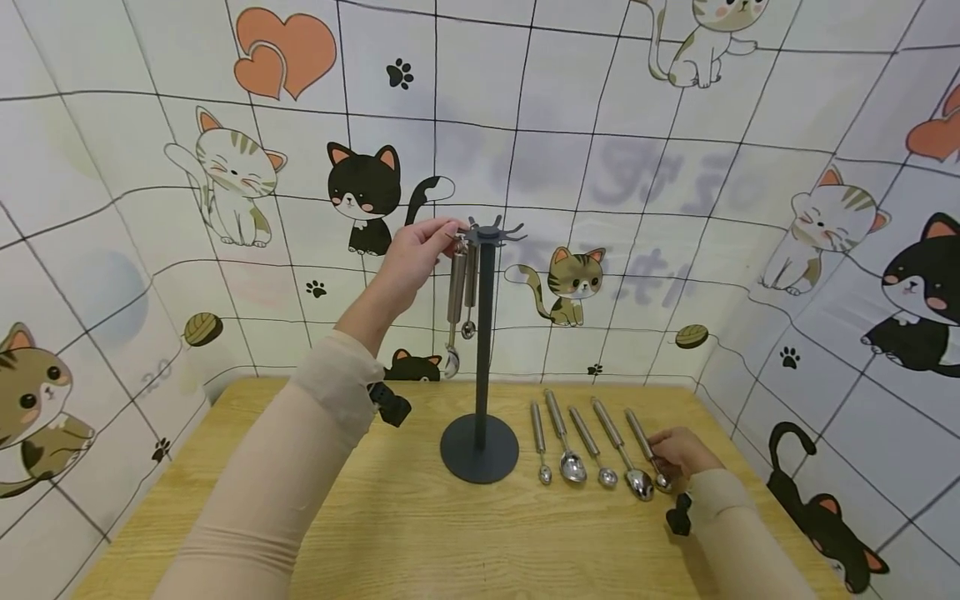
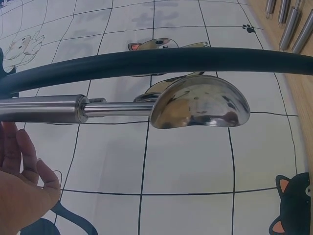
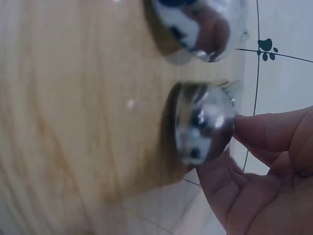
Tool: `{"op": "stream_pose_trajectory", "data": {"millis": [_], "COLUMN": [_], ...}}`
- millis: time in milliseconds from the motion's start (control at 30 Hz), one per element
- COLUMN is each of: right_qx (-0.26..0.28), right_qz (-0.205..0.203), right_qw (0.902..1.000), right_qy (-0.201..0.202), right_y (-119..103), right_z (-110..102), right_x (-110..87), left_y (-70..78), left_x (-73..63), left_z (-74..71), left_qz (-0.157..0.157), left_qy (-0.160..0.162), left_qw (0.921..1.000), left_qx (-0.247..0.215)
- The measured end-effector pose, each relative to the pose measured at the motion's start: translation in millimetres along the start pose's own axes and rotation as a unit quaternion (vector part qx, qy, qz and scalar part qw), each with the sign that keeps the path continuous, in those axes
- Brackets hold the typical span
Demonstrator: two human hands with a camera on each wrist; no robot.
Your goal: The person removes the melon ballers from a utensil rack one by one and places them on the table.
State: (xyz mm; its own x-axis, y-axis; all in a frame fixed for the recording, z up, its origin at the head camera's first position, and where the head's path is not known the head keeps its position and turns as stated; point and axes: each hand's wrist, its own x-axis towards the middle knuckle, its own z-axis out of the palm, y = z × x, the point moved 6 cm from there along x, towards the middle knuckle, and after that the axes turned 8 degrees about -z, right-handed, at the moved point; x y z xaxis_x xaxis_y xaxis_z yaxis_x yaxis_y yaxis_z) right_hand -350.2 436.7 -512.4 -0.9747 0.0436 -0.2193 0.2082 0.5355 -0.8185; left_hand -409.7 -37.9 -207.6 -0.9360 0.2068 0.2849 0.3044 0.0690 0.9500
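Observation:
A dark metal stand (image 1: pixel 484 350) has a ring of hooks (image 1: pixel 489 235) at its top. At a hook on the left side, my left hand (image 1: pixel 420 254) pinches the handle top of a steel scoop (image 1: pixel 456 292), which hangs bowl down; its bowl (image 2: pixel 200 103) fills the middle of the left wrist view. Beside it hangs a smaller scoop (image 1: pixel 470 287). My right hand (image 1: pixel 686 452) holds the rightmost scoop (image 1: pixel 640 432) on the table near its bowl. The right wrist view shows thumb and fingers around that bowl (image 3: pixel 208 122).
Several more steel scoops (image 1: pixel 572 467) lie in a row on the wooden table (image 1: pixel 375 517), right of the stand's round base (image 1: pixel 457 458). A white cat-patterned cloth (image 1: pixel 480 167) encloses the back and sides.

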Motion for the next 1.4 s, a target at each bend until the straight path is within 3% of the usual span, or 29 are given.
{"op": "stream_pose_trajectory", "data": {"millis": [167, 467, 733, 1067, 1233, 1400], "right_qx": [0.009, 0.007, -0.093, -0.110, -0.105, -0.101], "right_qz": [0.006, -0.012, -0.060, -0.078, -0.103, -0.126], "right_qw": [0.9995, 0.9996, 0.9931, 0.9902, 0.9885, 0.9866], "right_qy": [0.031, 0.026, 0.037, 0.034, 0.033, 0.027], "right_y": [-8, -12, -25, -60, -69, -92], "right_z": [2, -3, -8, 2, 11, 24], "right_x": [-8.4, -11.4, -11.5, -16.0, -13.7, -20.2], "left_y": [2.4, 2.9, 1.8, 1.1, 0.6, 0.2], "left_x": [-1.1, -0.9, -1.8, -2.4, -0.4, 1.7], "left_z": [-0.1, -0.4, -1.2, 2.3, 5.5, 7.1], "left_qz": [0.003, 0.001, -0.002, -0.005, -0.008, -0.010], "left_qy": [-0.004, -0.005, -0.003, -0.003, -0.006, -0.007], "left_qw": [1.0000, 0.9999, 1.0000, 1.0000, 0.9999, 0.9999], "left_qx": [-0.006, -0.009, -0.008, -0.008, -0.007, -0.006]}}
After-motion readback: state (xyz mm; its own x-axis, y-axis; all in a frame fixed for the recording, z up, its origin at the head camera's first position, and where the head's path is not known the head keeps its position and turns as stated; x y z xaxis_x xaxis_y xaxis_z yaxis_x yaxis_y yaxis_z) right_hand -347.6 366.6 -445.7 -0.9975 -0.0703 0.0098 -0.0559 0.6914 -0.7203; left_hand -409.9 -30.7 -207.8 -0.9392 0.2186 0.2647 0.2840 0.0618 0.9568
